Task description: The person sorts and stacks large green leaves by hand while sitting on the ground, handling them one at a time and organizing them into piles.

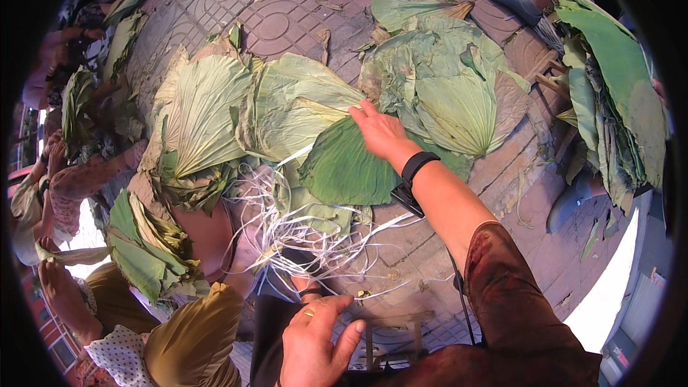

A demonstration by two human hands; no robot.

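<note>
My right hand (380, 129) reaches forward, fingers outstretched at the meeting edges of a pale dried leaf (294, 93) and a dark green leaf (337, 165). Beyond it to the right lies a crumpled pile of grey-green leaves (444, 86). Another pale fanned leaf (204, 115) lies to the left. Low in the picture, my left hand (319, 337) is raised with curved fingers and thumb apart, apparently holding nothing. A tangle of thin white strips (308, 244) spreads just above it, over leaves and pavement.
Co-workers sit along the left, with hands (57, 279), yellow-clad legs (186, 337) and leaf bundles (147, 244). At right a large stack of leaves (609, 93) stands beside a co-worker's shoe (505, 0). Patterned pavement (287, 7) lies underneath, with scattered leaf scraps.
</note>
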